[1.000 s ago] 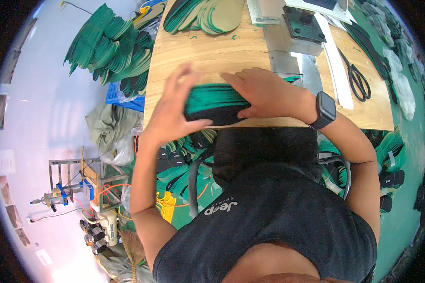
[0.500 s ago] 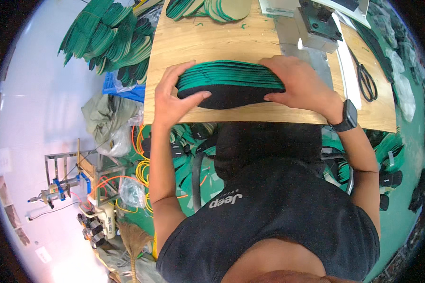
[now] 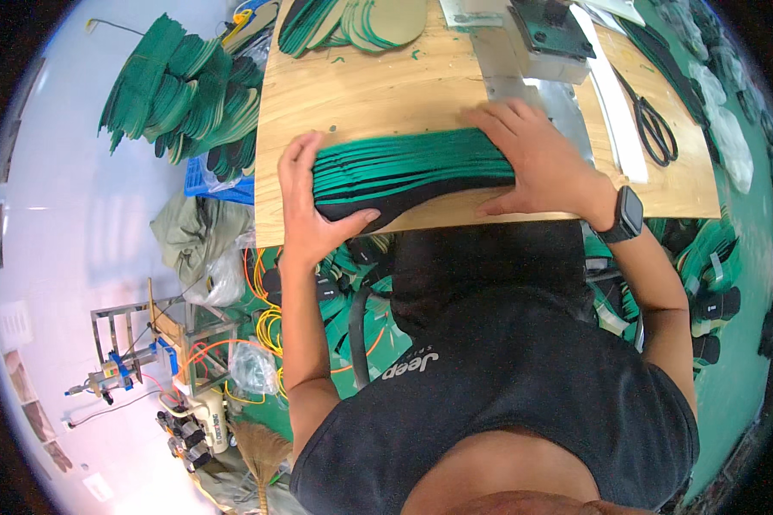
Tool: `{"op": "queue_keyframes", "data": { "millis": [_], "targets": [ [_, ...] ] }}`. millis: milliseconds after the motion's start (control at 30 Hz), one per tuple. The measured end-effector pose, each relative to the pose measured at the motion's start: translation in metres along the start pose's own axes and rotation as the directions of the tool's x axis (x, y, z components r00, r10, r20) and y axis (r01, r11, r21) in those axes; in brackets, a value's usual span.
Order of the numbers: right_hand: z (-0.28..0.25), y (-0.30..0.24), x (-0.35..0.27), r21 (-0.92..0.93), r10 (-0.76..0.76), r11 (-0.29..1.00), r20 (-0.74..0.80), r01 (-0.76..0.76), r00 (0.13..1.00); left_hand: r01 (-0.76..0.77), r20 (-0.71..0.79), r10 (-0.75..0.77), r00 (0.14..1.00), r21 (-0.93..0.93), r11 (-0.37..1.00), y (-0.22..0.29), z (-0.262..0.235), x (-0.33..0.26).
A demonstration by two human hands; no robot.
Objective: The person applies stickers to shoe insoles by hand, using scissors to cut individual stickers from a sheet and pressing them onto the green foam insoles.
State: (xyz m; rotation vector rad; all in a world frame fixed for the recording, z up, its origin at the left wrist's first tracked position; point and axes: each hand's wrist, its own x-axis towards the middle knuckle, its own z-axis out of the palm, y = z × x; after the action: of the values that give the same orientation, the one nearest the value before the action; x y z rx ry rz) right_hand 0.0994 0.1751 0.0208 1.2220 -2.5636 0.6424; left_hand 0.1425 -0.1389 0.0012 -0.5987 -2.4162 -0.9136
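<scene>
A stack of shoe insoles [image 3: 412, 167], green at the edges with a black face toward me, stands on its long edges at the front of the wooden table [image 3: 386, 94]. My left hand [image 3: 305, 202] clasps its left end, fingers at the far side and thumb along the black face. Around the right end curves my right hand [image 3: 545, 163], its palm against the insole tips and its thumb near the table's front edge; its fingertips are slightly blurred. A black watch sits on my right wrist.
More insoles [image 3: 361, 26] lie at the table's far edge. A metal block fixture [image 3: 550, 43] and black-handled scissors [image 3: 657, 133] are at the right. Left of the table, piled insoles [image 3: 189, 94] rise above a blue crate [image 3: 219, 180]. Hoses [image 3: 269, 330] lie on the floor.
The stack has tipped and fanned out, showing more green edges and less of the black face. Both hands have stayed at its ends. The view has shifted slightly.
</scene>
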Motion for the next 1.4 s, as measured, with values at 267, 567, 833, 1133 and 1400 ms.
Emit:
{"op": "queue_keyframes", "data": {
  "millis": [267,567,833,1133,1400],
  "targets": [
    [0.005,0.023,-0.022,0.221,0.152,0.962,0.054,-0.160,0.987,0.110,0.072,-0.102,0.992,-0.121,0.987,-0.009,-0.010,-0.008],
    [0.017,0.020,-0.031,0.270,0.200,0.949,-0.127,-0.161,0.971,0.074,0.000,-0.074,0.997,-0.027,0.997,0.004,0.003,-0.007],
    [0.006,0.016,-0.035,0.260,0.123,0.961,-0.093,-0.096,0.988,0.069,-0.024,-0.071,0.997,-0.082,0.994,-0.008,0.002,-0.013],
    [0.010,0.022,-0.038,0.331,0.024,0.944,-0.023,-0.015,0.999,0.210,-0.033,-0.222,0.974,-0.221,0.952,-0.014,0.004,-0.018],
    [0.012,0.019,-0.040,0.257,-0.041,0.963,-0.166,0.084,0.985,-0.008,-0.076,0.005,0.997,-0.040,0.999,-0.005,0.000,-0.015]
  ]
}}
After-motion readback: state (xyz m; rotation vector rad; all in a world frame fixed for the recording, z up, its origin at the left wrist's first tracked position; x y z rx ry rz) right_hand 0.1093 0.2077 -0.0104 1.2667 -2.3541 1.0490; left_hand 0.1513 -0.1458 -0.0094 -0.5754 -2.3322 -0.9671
